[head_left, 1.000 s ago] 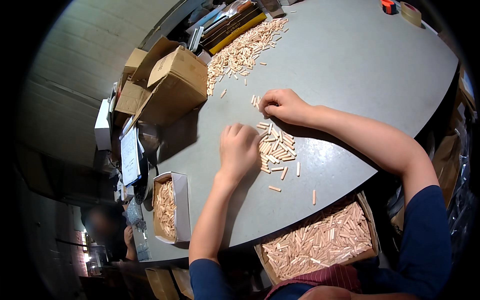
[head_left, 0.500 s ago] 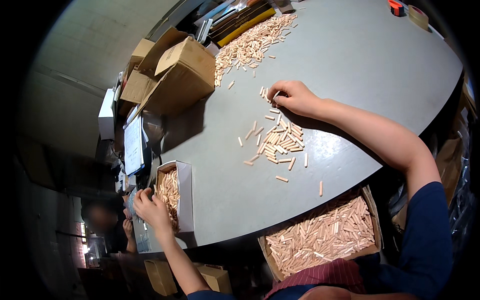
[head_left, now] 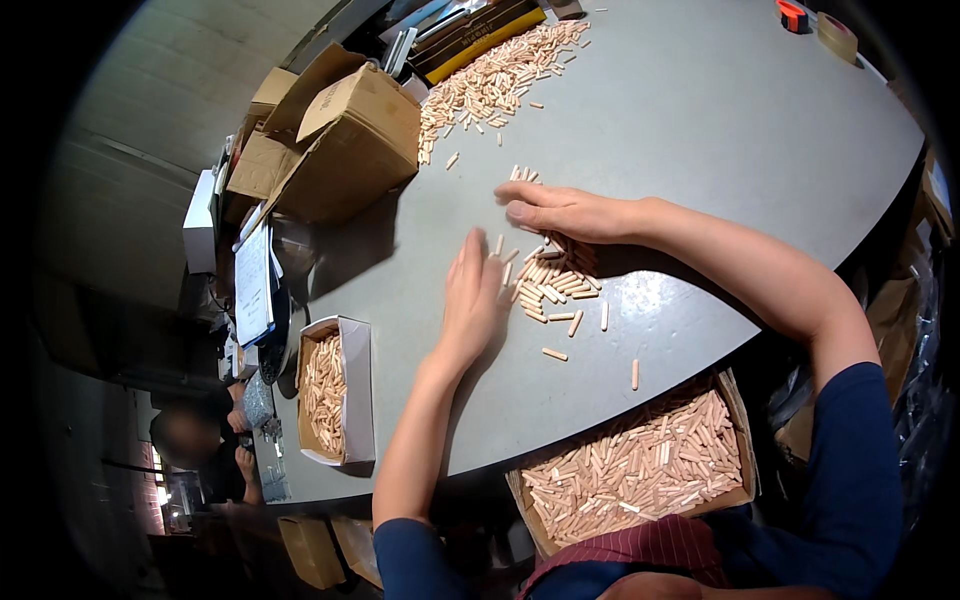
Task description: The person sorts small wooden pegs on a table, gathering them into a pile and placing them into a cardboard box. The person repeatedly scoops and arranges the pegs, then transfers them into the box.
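So the loose pegs (head_left: 555,285) are on the grey worktop (head_left: 700,150), off to the right of the white box (head_left: 358,390) and a bit farther from the person than it is. They point all over the place: most of the bunch lies slanted or crosswise. Two strays nearer the worktop edge, well right of the white box, have their long axes roughly parallel to its long side, while another lies nearly across that line. Left hand (head_left: 470,300) is right of the white box, fingers stretched out just beside a few blurry pegs; it's smeared too, so I can't tell if its grip has anything. Right hand (head_left: 575,212) is farther right and beyond, over the far end of the bunch, fingers straight and thumb close in, a narrow grip, but I can't see if a peg's under it. Way past the white box there's a big heap (head_left: 490,80) of pegs by a carton (head_left: 345,150), and lower right of it a full bin (head_left: 738,420).
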Action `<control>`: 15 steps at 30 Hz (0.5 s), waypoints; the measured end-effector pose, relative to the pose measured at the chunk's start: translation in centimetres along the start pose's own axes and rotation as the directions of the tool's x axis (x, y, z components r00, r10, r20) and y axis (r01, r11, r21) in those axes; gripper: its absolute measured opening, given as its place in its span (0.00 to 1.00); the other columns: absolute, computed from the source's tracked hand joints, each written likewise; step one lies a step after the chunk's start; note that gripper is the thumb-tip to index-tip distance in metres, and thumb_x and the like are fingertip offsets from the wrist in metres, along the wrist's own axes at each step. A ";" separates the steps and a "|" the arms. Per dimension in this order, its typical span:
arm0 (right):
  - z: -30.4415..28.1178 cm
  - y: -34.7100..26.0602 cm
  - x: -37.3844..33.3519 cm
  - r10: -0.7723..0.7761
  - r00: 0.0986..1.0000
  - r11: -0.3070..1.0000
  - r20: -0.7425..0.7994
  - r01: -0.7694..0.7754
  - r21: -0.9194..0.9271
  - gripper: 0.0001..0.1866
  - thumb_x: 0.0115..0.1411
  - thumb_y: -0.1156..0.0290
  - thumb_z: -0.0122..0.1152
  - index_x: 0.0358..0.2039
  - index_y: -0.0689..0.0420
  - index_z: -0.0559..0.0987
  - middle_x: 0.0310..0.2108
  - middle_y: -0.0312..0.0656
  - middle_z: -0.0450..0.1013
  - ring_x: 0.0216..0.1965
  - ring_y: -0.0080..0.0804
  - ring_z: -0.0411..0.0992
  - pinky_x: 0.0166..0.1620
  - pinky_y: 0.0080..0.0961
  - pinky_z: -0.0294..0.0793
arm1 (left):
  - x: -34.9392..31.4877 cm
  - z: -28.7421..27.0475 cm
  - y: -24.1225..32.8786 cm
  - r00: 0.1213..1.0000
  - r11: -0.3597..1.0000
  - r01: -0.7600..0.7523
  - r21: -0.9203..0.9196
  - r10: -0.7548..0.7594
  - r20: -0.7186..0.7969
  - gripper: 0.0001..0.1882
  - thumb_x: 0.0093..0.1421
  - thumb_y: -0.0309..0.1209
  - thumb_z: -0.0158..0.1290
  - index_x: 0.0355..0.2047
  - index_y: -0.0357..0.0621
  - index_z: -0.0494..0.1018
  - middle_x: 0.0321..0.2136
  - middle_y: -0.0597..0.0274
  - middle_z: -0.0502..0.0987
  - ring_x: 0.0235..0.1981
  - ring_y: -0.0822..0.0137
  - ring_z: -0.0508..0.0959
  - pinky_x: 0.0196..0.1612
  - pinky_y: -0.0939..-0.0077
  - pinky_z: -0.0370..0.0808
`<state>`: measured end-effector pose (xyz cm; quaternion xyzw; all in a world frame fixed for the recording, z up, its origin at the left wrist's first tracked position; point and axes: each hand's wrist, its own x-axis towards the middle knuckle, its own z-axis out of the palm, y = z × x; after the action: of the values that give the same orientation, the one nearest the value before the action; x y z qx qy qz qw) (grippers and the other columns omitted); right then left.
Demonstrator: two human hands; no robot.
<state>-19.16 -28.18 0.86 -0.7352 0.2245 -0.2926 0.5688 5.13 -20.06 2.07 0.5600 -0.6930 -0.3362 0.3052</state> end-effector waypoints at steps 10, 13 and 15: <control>-0.5 -1.3 -0.9 0.152 0.987 0.766 -0.046 -0.089 0.636 0.36 0.75 0.41 0.45 0.62 0.65 0.71 0.46 0.52 0.81 0.45 0.38 0.84 0.52 0.31 0.83 | -0.8 1.9 1.2 0.987 0.869 -0.004 -0.495 0.082 0.136 0.44 0.77 0.59 0.33 0.73 0.28 0.56 0.70 0.42 0.65 0.71 0.54 0.65 0.74 0.62 0.57; -2.4 -1.0 0.0 0.205 0.934 0.772 -0.294 0.031 0.635 0.32 0.75 0.43 0.47 0.52 0.64 0.77 0.38 0.49 0.82 0.39 0.38 0.85 0.45 0.29 0.86 | -1.8 1.8 1.7 0.982 0.902 0.014 -0.432 0.069 0.175 0.44 0.77 0.60 0.31 0.73 0.30 0.57 0.69 0.43 0.67 0.72 0.56 0.64 0.74 0.64 0.57; -3.2 -0.1 0.1 0.183 0.916 0.799 -0.358 0.073 0.597 0.33 0.74 0.43 0.49 0.51 0.67 0.75 0.40 0.53 0.82 0.40 0.40 0.85 0.46 0.30 0.86 | -2.5 1.9 2.1 0.977 0.908 0.015 -0.419 0.075 0.198 0.43 0.78 0.60 0.31 0.73 0.31 0.56 0.70 0.45 0.67 0.72 0.56 0.64 0.74 0.65 0.57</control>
<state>-21.26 -30.49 1.61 -0.4355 0.2530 -0.4743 0.7220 2.92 -17.06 2.51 0.4324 -0.6418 -0.5289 0.3485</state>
